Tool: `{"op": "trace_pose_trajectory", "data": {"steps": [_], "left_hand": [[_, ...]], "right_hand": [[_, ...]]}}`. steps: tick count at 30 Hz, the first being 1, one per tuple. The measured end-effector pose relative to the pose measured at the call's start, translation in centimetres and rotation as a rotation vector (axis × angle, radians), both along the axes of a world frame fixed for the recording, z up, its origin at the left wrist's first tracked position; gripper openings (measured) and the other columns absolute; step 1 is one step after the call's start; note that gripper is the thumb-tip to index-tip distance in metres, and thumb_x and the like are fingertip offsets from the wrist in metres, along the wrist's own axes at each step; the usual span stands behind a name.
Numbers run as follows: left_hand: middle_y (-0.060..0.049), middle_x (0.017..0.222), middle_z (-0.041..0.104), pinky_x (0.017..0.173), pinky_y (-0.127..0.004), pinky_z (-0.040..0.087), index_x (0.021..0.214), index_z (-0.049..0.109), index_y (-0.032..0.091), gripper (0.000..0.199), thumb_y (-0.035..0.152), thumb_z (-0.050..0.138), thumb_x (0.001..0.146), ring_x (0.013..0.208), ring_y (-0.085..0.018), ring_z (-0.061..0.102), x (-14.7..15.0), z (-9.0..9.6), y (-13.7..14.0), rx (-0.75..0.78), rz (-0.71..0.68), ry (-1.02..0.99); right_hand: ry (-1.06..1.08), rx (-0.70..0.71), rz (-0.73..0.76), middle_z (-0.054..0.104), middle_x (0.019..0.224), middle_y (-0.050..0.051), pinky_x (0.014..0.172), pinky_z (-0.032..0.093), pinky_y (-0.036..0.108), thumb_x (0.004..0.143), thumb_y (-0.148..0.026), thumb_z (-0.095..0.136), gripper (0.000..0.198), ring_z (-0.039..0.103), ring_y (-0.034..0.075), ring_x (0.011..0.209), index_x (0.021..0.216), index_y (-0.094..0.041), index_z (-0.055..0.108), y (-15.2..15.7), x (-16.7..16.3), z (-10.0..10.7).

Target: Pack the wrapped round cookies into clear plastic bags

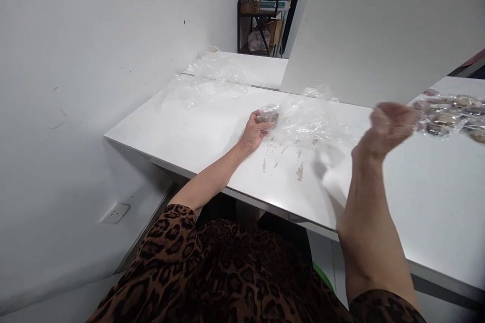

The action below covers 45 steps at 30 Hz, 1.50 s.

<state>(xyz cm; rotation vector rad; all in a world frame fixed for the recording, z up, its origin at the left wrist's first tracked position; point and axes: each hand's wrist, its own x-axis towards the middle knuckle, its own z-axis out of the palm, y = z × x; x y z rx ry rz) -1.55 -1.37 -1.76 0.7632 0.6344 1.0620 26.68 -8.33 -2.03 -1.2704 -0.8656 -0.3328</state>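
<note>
My left hand (pixel 257 131) is closed round a small dark lump wrapped in clear plastic (pixel 270 115), resting on the white table. Against its right side lies a loose, crumpled sheet of clear plastic film (pixel 308 118). My right hand (pixel 393 118) is raised over the table further right, smeared by motion, and its fingers do not show clearly. Just beyond it is a group of plastic-wrapped pieces (pixel 441 118), brownish and pinkish inside, whose kind I cannot make out.
More crumpled clear film (pixel 212 78) lies at the table's back left, by the wall. A grey panel (pixel 379 25) rises behind the white table (pixel 182 136). A black shelf cart (pixel 259 15) with boxes and a bottle stands further back. The worn tabletop has several bare patches.
</note>
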Motion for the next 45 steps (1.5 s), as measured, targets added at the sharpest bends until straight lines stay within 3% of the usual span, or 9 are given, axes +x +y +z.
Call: {"op": "trace_pose_trajectory", "data": {"steps": [7, 12, 19, 27, 30, 33, 36, 41, 45], "left_hand": [[0.007, 0.09, 0.063, 0.076, -0.021, 0.045, 0.101, 0.052, 0.024, 0.051, 0.007, 0.08, 0.062, 0.08, -0.007, 0.06, 0.3, -0.8, -1.3, 0.248, -0.188, 0.061], [0.005, 0.094, 0.068, 0.082, -0.027, 0.05, 0.108, 0.056, 0.025, 0.054, 0.006, 0.079, 0.063, 0.083, -0.011, 0.065, 0.3, -0.7, -1.1, 0.041, -0.216, 0.056], [-0.002, 0.078, 0.067, 0.077, -0.031, 0.054, 0.087, 0.062, 0.018, 0.006, 0.02, 0.061, 0.092, 0.073, -0.013, 0.065, 0.2, -0.2, 0.6, -0.383, -0.05, -0.147], [-0.002, 0.094, 0.071, 0.085, -0.028, 0.059, 0.127, 0.058, 0.02, 0.034, 0.016, 0.06, 0.094, 0.08, -0.012, 0.071, -1.1, 1.3, 1.6, -0.309, 0.201, -0.265], [-0.001, 0.106, 0.07, 0.086, -0.029, 0.06, 0.141, 0.045, 0.027, 0.071, -0.004, 0.065, 0.079, 0.085, -0.011, 0.072, -0.9, 1.4, 0.9, -0.211, 0.144, -0.233], [-0.003, 0.124, 0.066, 0.087, -0.027, 0.061, 0.15, 0.036, 0.033, 0.096, -0.015, 0.058, 0.07, 0.099, -0.012, 0.073, -0.3, 1.2, 0.1, -0.157, 0.049, -0.18], [-0.003, 0.14, 0.059, 0.085, -0.022, 0.06, 0.158, 0.027, 0.041, 0.113, -0.019, 0.051, 0.066, 0.115, -0.013, 0.07, -0.1, 1.2, -0.5, -0.163, -0.031, -0.133], [-0.003, 0.145, 0.057, 0.08, -0.014, 0.056, 0.165, 0.017, 0.043, 0.123, -0.019, 0.047, 0.062, 0.124, -0.013, 0.066, -0.4, 1.6, -0.9, -0.188, -0.09, -0.058], [-0.007, 0.132, 0.065, 0.08, -0.013, 0.053, 0.169, 0.003, 0.031, 0.127, -0.018, 0.044, 0.06, 0.113, -0.009, 0.069, -0.7, 1.7, -0.8, -0.263, -0.092, -0.052]], "right_hand": [[-0.443, -0.46, 0.375, 0.064, 0.138, 0.011, 0.112, 0.037, 0.062, 0.087, -0.039, 0.065, 0.049, 0.047, 0.036, 0.139, 0.134, -0.027, 0.061, -1.2, -10.0, 0.3], [-0.401, -0.451, 0.3, 0.066, 0.087, 0.006, 0.106, 0.041, 0.06, 0.091, -0.035, 0.06, 0.014, 0.057, 0.032, 0.111, 0.098, -0.026, 0.068, -1.0, -9.3, -0.4], [-0.412, -0.433, 0.547, 0.062, 0.075, 0.004, 0.095, 0.048, 0.052, 0.089, -0.034, 0.062, 0.012, 0.057, 0.028, 0.095, 0.08, -0.026, 0.064, -1.7, -10.6, 1.0], [-0.339, -1.012, 1.204, 0.07, 0.081, 0.004, 0.068, 0.049, 0.035, 0.086, -0.046, 0.071, 0.022, 0.06, 0.02, 0.073, 0.081, -0.025, 0.075, -2.9, -11.9, 1.4], [-0.237, -0.802, 1.091, 0.073, 0.089, 0.005, 0.076, 0.052, 0.038, 0.092, -0.051, 0.066, 0.028, 0.064, 0.022, 0.08, 0.09, -0.025, 0.076, -2.9, -12.8, 1.0], [-0.334, -0.461, 0.628, 0.072, 0.122, 0.01, 0.103, 0.048, 0.049, 0.094, -0.047, 0.062, 0.03, 0.064, 0.03, 0.117, 0.114, -0.027, 0.072, -2.4, -13.1, 0.5], [-0.572, -0.472, 0.367, 0.063, 0.143, 0.013, 0.121, 0.028, 0.06, 0.094, -0.042, 0.057, 0.042, 0.045, 0.036, 0.147, 0.132, -0.025, 0.065, -1.8, -12.5, 0.1], [-0.674, -0.752, 0.616, 0.077, 0.093, 0.01, 0.119, 0.034, 0.059, 0.099, -0.036, 0.048, 0.033, 0.072, 0.028, 0.1, 0.112, -0.02, 0.074, -2.2, -11.6, 0.6], [-0.459, -0.946, 0.974, 0.073, 0.076, 0.006, 0.078, 0.055, 0.039, 0.098, -0.054, 0.056, 0.043, 0.066, 0.02, 0.069, 0.11, -0.019, 0.077, -3.5, -12.3, 2.1]]}}
